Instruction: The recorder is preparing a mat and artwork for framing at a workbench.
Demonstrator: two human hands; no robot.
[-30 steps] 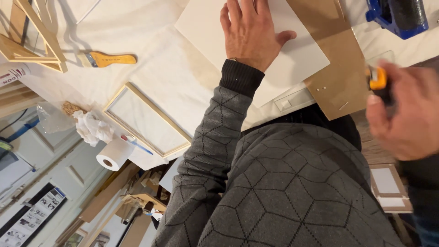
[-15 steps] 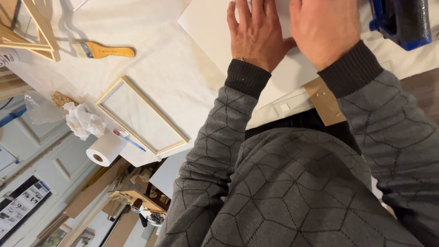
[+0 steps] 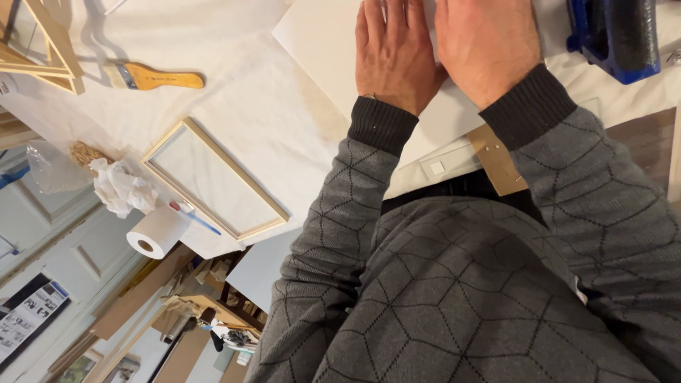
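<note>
Head view: flat white board (image 3: 323, 42)

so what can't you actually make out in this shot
- Head view: fingertips of the left hand and right hand are cut off by the top edge.
- White board: its middle is hidden under both hands.
- Blue tool: cut off at the top.
- Brown card: mostly under the board.

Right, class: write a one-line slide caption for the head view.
Both hands, left and right, press flat on a white rectangular board, beside a narrow wooden frame.
</note>
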